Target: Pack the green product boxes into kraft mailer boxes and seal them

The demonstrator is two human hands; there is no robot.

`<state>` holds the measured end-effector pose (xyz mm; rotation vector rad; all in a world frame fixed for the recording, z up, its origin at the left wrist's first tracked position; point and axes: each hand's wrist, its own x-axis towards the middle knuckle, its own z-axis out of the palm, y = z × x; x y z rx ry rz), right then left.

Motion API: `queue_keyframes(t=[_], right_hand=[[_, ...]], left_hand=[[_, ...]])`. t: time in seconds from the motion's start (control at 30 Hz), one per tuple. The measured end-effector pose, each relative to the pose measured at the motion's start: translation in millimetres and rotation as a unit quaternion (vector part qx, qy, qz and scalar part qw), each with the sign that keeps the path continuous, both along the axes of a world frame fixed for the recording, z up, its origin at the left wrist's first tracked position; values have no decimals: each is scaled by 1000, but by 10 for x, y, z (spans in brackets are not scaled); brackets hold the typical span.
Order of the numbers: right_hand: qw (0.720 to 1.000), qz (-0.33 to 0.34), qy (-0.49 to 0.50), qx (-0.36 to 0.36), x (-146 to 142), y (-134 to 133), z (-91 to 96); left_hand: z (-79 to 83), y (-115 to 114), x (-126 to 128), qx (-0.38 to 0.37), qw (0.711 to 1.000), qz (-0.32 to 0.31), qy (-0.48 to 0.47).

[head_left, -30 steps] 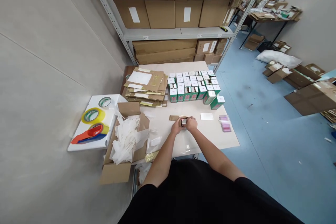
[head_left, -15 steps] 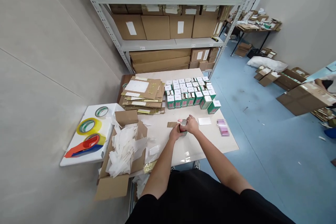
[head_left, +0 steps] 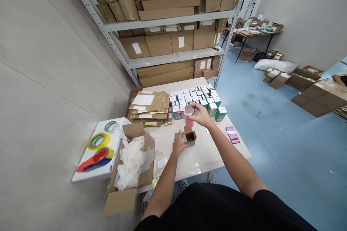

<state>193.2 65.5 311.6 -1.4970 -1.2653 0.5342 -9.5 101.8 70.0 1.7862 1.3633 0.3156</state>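
A pink cup (head_left: 189, 121) with a round silver-grey top and a pink piece jutting from its left side is held up by my right hand (head_left: 202, 114). Just below it stands a small green carton (head_left: 191, 141), its brown flaps raised and its dark inside showing. My left hand (head_left: 179, 145) grips this carton by its left side, thumb and fingers partly hidden by the flap. Behind the cup, several rows of green-and-white cartons (head_left: 212, 108) stand on the table.
Flattened cardboard (head_left: 151, 106) is stacked left on the table (head_left: 214, 151). An open box of white paper (head_left: 131, 162) stands front left, beside tape rolls (head_left: 99, 140) and a red-and-blue tape dispenser (head_left: 94, 160). A phone (head_left: 233, 136) lies right. Loaded shelving (head_left: 173, 57) rises behind.
My right hand has lifted the pink cup up out of the small carton. My left hand stays at the carton's side. The view has tilted upward a little.
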Motion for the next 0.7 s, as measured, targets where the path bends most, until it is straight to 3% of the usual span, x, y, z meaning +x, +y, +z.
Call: queue_keyframes(t=[0.07, 0.17, 0.27, 0.33, 0.4, 0.5, 0.7], right_hand=[[999, 4, 39, 27, -7, 0, 27], [995, 20, 82, 44, -23, -11, 76], [994, 35, 97, 45, -76, -30, 116], [993, 41, 102, 41, -126, -35, 124], [993, 47, 105, 37, -173, -31, 116], [992, 56, 108, 35, -203, -20, 76], [977, 124, 176, -2, -32, -125, -144]], left_hand=[[225, 51, -68, 18, 996, 33, -83], [765, 151, -116, 42, 963, 95, -248], [1429, 177, -69, 101, 907, 27, -407], [1813, 128, 10, 133, 900, -24, -415], [2080, 53, 112, 156, 905, -23, -396], [2252, -26, 255, 174, 912, 13, -372], [2246, 34, 313, 161, 913, 23, -373]])
